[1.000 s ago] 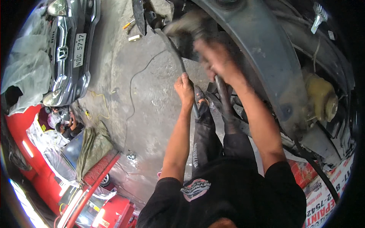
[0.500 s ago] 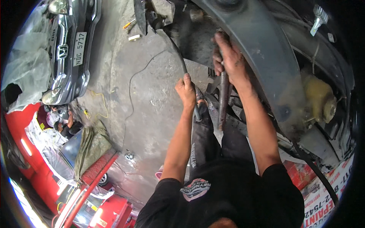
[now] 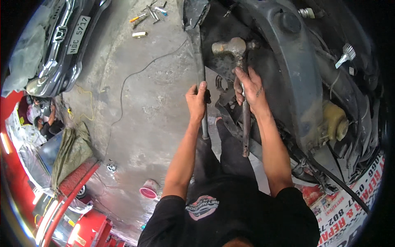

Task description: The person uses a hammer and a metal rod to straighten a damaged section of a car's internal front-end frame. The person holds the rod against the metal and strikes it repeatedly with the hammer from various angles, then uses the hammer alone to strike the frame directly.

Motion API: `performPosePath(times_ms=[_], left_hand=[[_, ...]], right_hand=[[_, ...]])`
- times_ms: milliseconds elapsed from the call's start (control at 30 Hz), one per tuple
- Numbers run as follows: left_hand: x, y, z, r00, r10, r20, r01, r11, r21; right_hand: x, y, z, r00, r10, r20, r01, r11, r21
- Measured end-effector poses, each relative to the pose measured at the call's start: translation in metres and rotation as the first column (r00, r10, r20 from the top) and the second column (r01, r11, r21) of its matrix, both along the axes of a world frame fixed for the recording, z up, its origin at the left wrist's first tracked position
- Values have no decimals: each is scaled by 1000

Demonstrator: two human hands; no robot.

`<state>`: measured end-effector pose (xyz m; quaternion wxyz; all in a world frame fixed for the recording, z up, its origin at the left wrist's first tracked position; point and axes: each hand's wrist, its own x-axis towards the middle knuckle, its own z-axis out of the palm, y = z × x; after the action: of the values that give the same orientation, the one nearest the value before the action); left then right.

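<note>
My left hand (image 3: pixel 196 102) is closed around a long dark metal bar (image 3: pixel 198 66), thumb up along it. The bar's far end meets a dark bent panel (image 3: pixel 194 14), and its near end reaches down by my leg. In my right hand (image 3: pixel 253 91) is a worn, rusty hammer (image 3: pixel 236 47), gripped partway along the handle. Its head points away from me, just right of the bar and apart from it, and the handle's end extends back between my forearms. Beyond the hammer lies the dark vehicle bodywork, with a large grey curved part (image 3: pixel 294 74) at the right.
Several hand tools (image 3: pixel 152 14) and a small pale block (image 3: pixel 139 34) lie on the concrete floor ahead. A black cable (image 3: pixel 122 92) curves across it. A pink bucket (image 3: pixel 149 189) stands behind left. A yellowish plastic tank (image 3: pixel 334 121) sits right. A parked car (image 3: pixel 68 45) and a crouching person (image 3: pixel 49 123) are at left.
My view has shifted. The hammer, its head hidden before, has swung into full view nearer the bar. My left hand still holds the bar, which now stands more upright.
</note>
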<state>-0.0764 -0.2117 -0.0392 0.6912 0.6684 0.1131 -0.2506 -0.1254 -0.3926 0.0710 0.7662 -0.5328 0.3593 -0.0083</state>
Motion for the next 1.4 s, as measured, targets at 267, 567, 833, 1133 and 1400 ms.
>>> performPosePath(times_ms=[267,567,833,1133,1400], left_hand=[[-7,6,-12,1000,5,3,-5,1000,-4],[0,15,-24,994,11,104,-14,999,30],[5,22,-25,995,-91,49,90,996,14],[-1,9,5,988,-151,20,150,988,46],[-10,-12,-14,999,-45,30,46,998,-45]], right_hand=[[-9,19,3,998,51,-49,-52,998,-26],[-11,21,10,991,64,-121,-73,995,-69],[-7,19,12,979,64,-195,-86,991,-106],[-13,8,12,982,33,-184,-44,997,-58],[-9,-5,19,982,77,-170,-110,976,-190]])
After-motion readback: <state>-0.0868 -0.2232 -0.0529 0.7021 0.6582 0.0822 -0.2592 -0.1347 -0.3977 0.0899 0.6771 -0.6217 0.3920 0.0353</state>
